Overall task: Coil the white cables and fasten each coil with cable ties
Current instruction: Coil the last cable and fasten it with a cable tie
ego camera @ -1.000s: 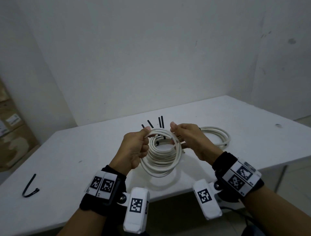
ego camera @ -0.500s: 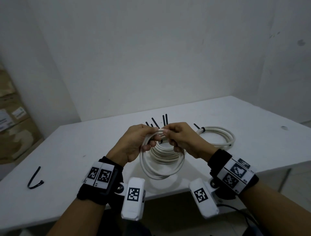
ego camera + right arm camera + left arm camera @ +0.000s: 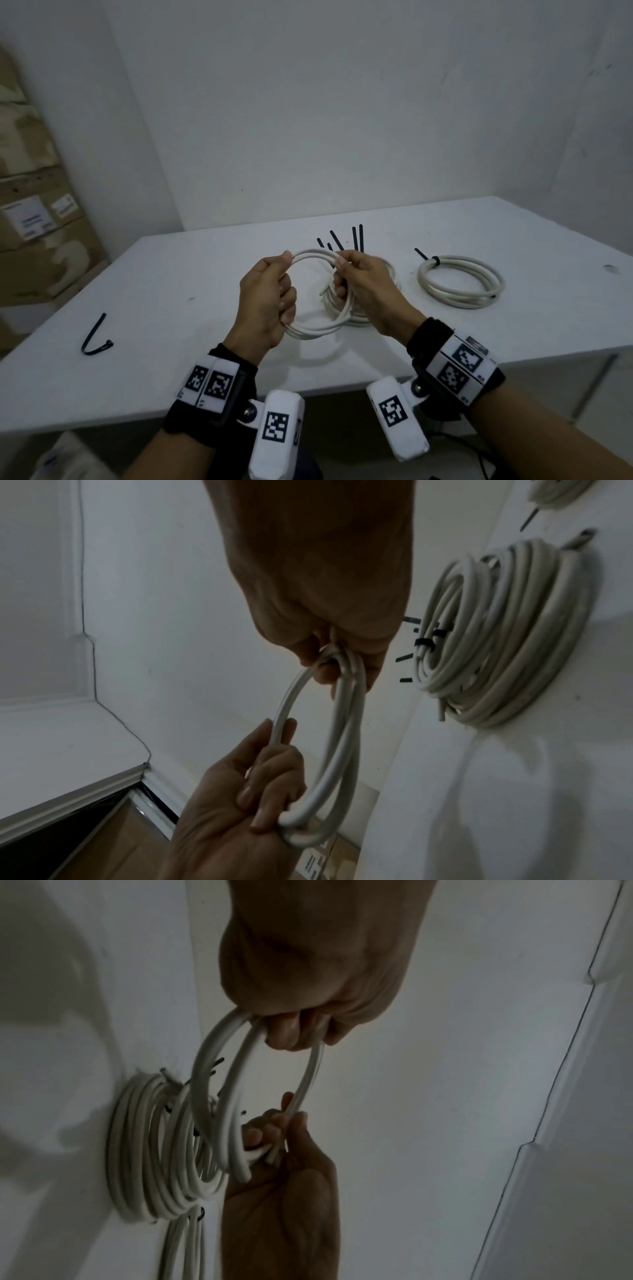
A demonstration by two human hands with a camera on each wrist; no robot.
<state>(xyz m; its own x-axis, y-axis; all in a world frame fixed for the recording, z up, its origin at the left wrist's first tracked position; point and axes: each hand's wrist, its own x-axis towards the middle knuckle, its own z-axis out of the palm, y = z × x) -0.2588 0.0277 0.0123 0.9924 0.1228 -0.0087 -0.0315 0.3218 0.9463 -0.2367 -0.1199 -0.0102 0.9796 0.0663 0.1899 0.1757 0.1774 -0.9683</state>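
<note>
The coil in hand (image 3: 317, 301) is a white cable wound into a few loops and held in the air above the near middle of the tabletop (image 3: 171, 274); no tie is visible on it. The left hand (image 3: 265, 308) grips the left side of the loops, fingers curled round the strands; the right hand (image 3: 368, 294) pinches the strands at the upper right of the loop, fingers closed on the cable. A free cable end (image 3: 322, 293) hangs inside the loop, so winding is judged nearly complete but not fastened.

Directly behind the hands a larger pile of white cable (image 3: 493, 631) lies on the tabletop; the right wrist view shows black ties on it, though how many coils it comprises cannot be determined. Toward the right edge lies a fastened coil (image 3: 460, 282), closed with a black cable tie (image 3: 432, 260) whose tail points toward the far edge.

Loose black cable ties (image 3: 356, 238) lie beyond the hands toward the far edge; one bent cable tie (image 3: 96, 337) lies apart near the left edge.

Progress judgement: at least one coil is finished; the coil in hand requires its last turn and a tie; no uncoiled cable is visible elsewhere on the tabletop.

Containers: none holds any task item; cardboard boxes (image 3: 37, 219) stand beyond the left edge, contents not visible.
</note>
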